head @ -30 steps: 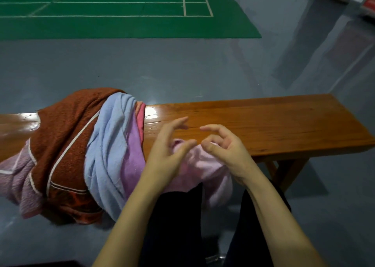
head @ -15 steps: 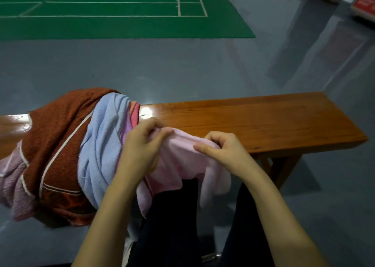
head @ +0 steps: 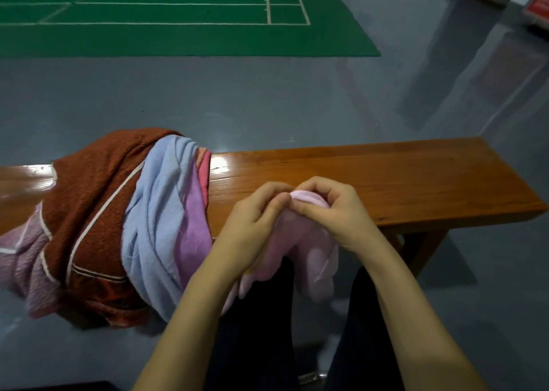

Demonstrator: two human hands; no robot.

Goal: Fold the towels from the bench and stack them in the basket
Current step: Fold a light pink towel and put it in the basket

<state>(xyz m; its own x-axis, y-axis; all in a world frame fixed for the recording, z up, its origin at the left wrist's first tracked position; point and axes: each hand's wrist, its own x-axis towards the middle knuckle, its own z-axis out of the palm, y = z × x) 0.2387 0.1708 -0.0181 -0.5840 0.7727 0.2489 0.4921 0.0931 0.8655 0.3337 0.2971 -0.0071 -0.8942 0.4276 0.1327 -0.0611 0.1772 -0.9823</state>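
A soft, fuzzy pink towel (head: 300, 242) hangs in loose folds over the near edge of the bench (head: 386, 182), bunched at the top and drooping down in front of the person's dark trousers (head: 258, 331). Both hands meet at its upper edge: the left hand (head: 252, 224) pinches the cloth between thumb and curled fingers, and the right hand (head: 335, 209) grips the rounded top fold just beside it, fingers bent over, thumb pressed under. The knuckles nearly touch. Half a second ago the hands were spread apart along the towel with the cloth stretched between them; now they have come together and the towel is gathered. The bench is glossy, orange-brown wood with a flat plank top. At its left lies a heap of towels (head: 118, 227): a coarse rust-brown one with white stripes, a thin wrinkled light-blue one, purple and mauve ones. Beyond is smooth grey floor (head: 208, 99) and a green court mat (head: 178, 37) with white lines
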